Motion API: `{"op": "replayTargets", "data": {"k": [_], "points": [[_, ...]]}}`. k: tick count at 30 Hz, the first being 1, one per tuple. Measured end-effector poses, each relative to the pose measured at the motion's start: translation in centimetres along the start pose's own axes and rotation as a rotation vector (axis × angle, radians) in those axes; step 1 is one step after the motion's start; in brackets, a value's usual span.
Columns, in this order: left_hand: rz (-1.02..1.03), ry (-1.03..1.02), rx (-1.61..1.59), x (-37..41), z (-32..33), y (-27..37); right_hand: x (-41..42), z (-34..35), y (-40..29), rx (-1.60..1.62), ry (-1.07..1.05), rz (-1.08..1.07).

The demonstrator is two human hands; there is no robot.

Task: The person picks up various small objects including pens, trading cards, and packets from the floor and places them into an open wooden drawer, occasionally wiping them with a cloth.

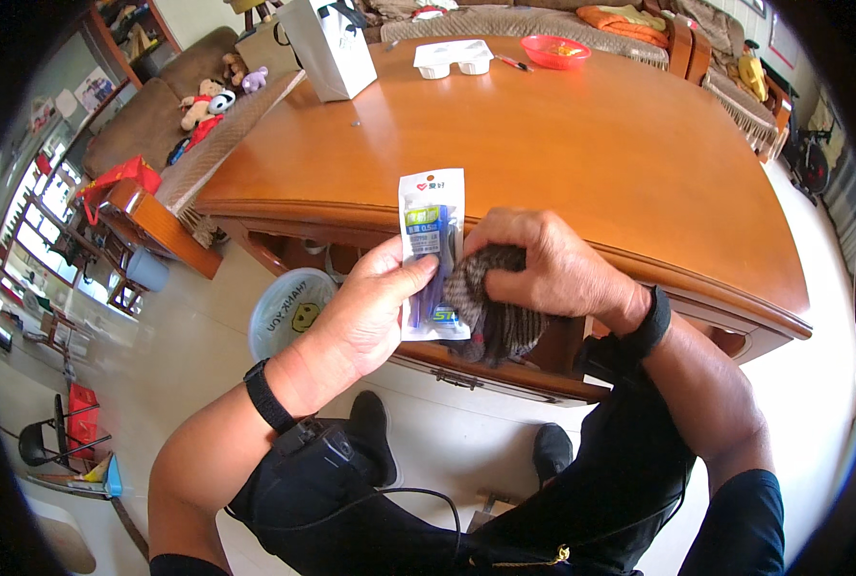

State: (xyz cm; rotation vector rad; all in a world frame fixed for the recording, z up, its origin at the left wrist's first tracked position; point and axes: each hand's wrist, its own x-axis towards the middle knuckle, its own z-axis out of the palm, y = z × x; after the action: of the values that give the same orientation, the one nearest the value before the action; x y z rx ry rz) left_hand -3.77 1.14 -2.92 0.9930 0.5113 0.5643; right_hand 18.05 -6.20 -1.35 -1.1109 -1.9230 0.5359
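My left hand [381, 302] grips a slim plastic packet [422, 252], thumb pressed on its front. The packet is white and clear, bears printing, and shows blue and dark stick-like items inside, seemingly pens or refills. Close beside it, my right hand [543, 270] pinches a brown-and-grey striped knitted item [496, 306], perhaps a sock or glove. That bunched fabric hangs over a pulled-out drawer [564, 353] of the wooden table. Much of the drawer's inside is hidden by the fabric and my hands.
A lined waste bin [269, 309] stands left of the drawer. On the wooden table [543, 144] are a white paper bag [334, 54], a white plastic tray [453, 54], a pen [514, 63] and a red basket [543, 54]. Sofas [161, 93] stand beyond.
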Motion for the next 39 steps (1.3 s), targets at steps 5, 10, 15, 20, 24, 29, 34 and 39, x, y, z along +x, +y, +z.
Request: {"op": "replayTargets", "data": {"k": [5, 10, 15, 20, 24, 29, 34, 39], "points": [[-0.036, -0.108, 0.077, -0.2, 0.1, 0.4, 0.5, -1.5, 0.0, 0.050, 0.219, 0.220], [-0.030, -0.130, 0.191, -0.5, 0.9, -0.1, 0.7, -3.0, 0.8, 0.112, 0.468, 0.273], [0.093, 0.020, 0.197, 0.2, 0.5, 0.0, 0.3, -1.2, -0.1, 0.000, 0.379, 0.172], [0.152, 0.114, 0.181, 0.2, 0.5, 1.4, -0.8, 1.9, -0.7, -0.132, 0.102, -0.078], [0.185, 0.168, 0.163, 0.1, -1.1, 2.7, -1.0, 2.3, -1.8, -0.097, -0.082, -0.098], [0.260, 0.245, 0.170, 0.4, -1.5, 2.1, -0.9, 3.1, -2.7, -0.128, 0.098, -0.074], [0.230, 0.266, 0.152, 0.5, 0.3, 1.5, -1.2, 4.1, -2.5, -0.261, 0.078, -0.039], [0.253, 0.121, 0.148, 0.8, -0.9, 2.4, -0.3, 1.0, -0.6, -0.270, 0.206, 0.054]]}}
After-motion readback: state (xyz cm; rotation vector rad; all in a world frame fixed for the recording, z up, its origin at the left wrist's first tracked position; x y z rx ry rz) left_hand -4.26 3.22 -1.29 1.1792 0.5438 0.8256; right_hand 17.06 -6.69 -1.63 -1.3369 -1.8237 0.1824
